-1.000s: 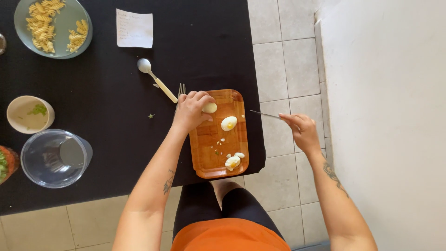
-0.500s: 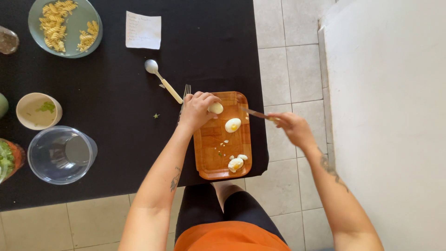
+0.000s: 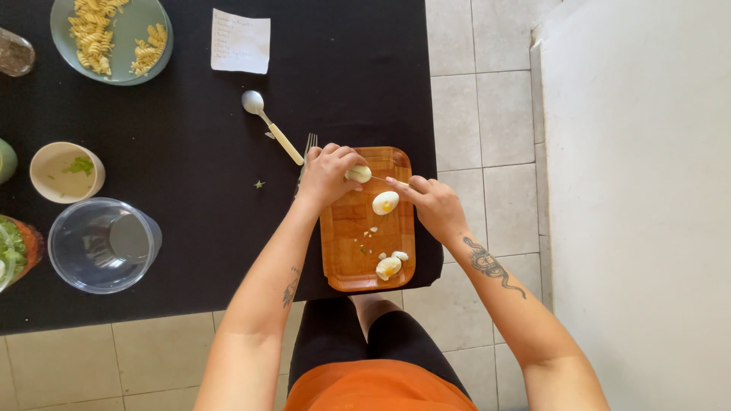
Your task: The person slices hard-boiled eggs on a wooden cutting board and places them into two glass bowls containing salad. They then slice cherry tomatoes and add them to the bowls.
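Note:
A wooden cutting board (image 3: 346, 251) lies at the right end of a black table. My left hand (image 3: 327, 173) holds a piece of boiled egg (image 3: 359, 174) down at the board's far edge. My right hand (image 3: 430, 202) grips a thin knife (image 3: 378, 180) whose blade reaches the held egg. A boiled egg half (image 3: 385, 202) with yellow yolk lies just in front of it. More egg pieces (image 3: 390, 266) and crumbs sit near the board's near end.
A fork (image 3: 308, 147) and a spoon (image 3: 266, 125) lie left of the board. Farther left stand a clear plastic container (image 3: 100, 245), a small cream bowl (image 3: 65, 172), a grey plate of pasta (image 3: 114, 38) and a paper note (image 3: 241, 41). Tiled floor lies right of the table.
My right hand has come in from over the floor to the board, bringing the knife to the egg held by my left hand. The left hand has stayed put.

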